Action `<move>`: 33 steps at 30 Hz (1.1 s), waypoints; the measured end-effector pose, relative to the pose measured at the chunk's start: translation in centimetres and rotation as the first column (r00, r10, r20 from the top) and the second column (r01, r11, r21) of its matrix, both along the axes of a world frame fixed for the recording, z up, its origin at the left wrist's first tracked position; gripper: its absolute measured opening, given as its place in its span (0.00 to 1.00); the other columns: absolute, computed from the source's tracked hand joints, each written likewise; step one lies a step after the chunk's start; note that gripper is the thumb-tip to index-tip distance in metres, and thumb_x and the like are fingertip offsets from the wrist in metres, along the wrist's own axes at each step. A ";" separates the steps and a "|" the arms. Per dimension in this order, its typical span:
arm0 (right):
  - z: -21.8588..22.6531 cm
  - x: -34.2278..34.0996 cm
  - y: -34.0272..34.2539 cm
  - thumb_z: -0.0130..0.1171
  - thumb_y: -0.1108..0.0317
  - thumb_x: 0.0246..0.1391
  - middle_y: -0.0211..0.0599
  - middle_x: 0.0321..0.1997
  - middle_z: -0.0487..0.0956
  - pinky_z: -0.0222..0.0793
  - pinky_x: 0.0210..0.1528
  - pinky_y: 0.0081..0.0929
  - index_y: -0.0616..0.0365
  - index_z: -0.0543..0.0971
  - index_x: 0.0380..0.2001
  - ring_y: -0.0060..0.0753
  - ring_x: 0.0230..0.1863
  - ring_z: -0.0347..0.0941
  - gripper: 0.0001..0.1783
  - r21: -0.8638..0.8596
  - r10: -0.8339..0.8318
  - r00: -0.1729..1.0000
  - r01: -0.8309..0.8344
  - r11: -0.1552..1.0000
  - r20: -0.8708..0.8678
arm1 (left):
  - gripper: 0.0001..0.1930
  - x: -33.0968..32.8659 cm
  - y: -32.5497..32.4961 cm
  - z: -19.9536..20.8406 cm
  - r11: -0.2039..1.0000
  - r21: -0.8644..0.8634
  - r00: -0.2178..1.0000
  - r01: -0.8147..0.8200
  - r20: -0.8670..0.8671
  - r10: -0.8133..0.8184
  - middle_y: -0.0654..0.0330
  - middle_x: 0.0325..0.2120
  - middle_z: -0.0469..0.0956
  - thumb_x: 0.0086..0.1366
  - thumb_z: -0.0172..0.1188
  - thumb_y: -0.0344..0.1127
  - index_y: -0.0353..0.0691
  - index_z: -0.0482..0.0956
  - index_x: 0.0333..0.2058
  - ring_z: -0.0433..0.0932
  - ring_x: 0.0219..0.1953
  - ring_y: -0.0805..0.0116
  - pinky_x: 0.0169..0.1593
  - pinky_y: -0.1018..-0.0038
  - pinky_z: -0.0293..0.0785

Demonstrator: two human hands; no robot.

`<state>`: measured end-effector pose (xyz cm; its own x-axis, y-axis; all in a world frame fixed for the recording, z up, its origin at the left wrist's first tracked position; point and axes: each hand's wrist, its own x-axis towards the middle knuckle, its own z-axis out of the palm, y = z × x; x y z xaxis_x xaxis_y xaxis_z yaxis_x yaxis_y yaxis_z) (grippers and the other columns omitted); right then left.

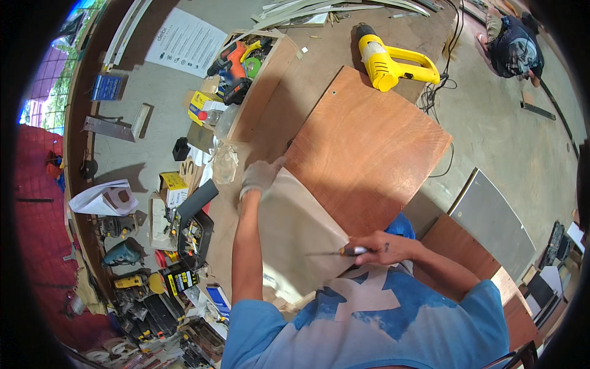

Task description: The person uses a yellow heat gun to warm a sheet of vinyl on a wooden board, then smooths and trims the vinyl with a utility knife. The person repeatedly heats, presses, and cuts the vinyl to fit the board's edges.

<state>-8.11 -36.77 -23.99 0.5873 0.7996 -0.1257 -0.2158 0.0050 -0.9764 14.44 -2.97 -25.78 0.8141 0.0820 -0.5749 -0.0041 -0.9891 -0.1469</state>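
My left hand, in a pale glove, rests at the left end of the seam between a reddish-brown wooden panel and a light grey sheet. Its fingers reach toward the panel's edge. My right hand, ungloved, is closed around the handle of a screwdriver. The thin shaft points left, over the grey sheet near its right corner; whether the tip touches it I cannot tell. On the panel's far edge lies a yellow heat gun.
Left of the panel stands a wooden box holding an orange cordless drill. Boxes, a metal square and tools crowd the left bench. Grey and brown boards lean at right. Cables hang beside the panel; another person crouches at far right.
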 end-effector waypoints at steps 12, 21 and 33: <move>-3.0 13.2 -0.8 0.57 0.55 0.62 0.55 0.39 0.78 0.69 0.47 0.48 0.60 0.74 0.51 0.57 0.46 0.75 0.22 -0.327 -0.241 0.885 0.383 0.864 0.398 | 0.32 -3.5 -1.2 4.2 0.993 -0.005 0.983 0.118 0.146 -0.116 0.44 0.34 0.82 0.73 0.38 0.58 0.37 0.83 0.32 0.81 0.41 0.43 0.46 0.53 0.75; -5.0 19.8 7.3 0.55 0.60 0.60 0.55 0.43 0.80 0.70 0.51 0.46 0.60 0.82 0.40 0.55 0.49 0.76 0.15 -0.460 -0.042 0.865 0.306 0.834 0.499 | 0.32 -4.8 1.0 2.1 0.989 0.038 0.950 0.143 0.276 -0.148 0.41 0.29 0.81 0.72 0.41 0.59 0.37 0.83 0.27 0.82 0.34 0.42 0.41 0.51 0.77; -6.7 20.1 8.8 0.56 0.67 0.47 0.50 0.34 0.82 0.74 0.33 0.47 0.61 0.80 0.26 0.55 0.34 0.80 0.09 -0.484 0.263 0.601 0.240 0.842 0.755 | 0.33 -4.9 -0.5 3.5 1.000 0.009 0.969 -0.009 0.246 0.006 0.41 0.28 0.81 0.72 0.40 0.60 0.37 0.83 0.28 0.82 0.35 0.40 0.41 0.50 0.76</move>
<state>11.97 -28.01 -30.64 0.6405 0.7680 0.0009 0.6161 -0.5131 -0.5976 9.53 -3.47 -22.26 0.9298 0.0934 -0.3561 0.0408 -0.9875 -0.1524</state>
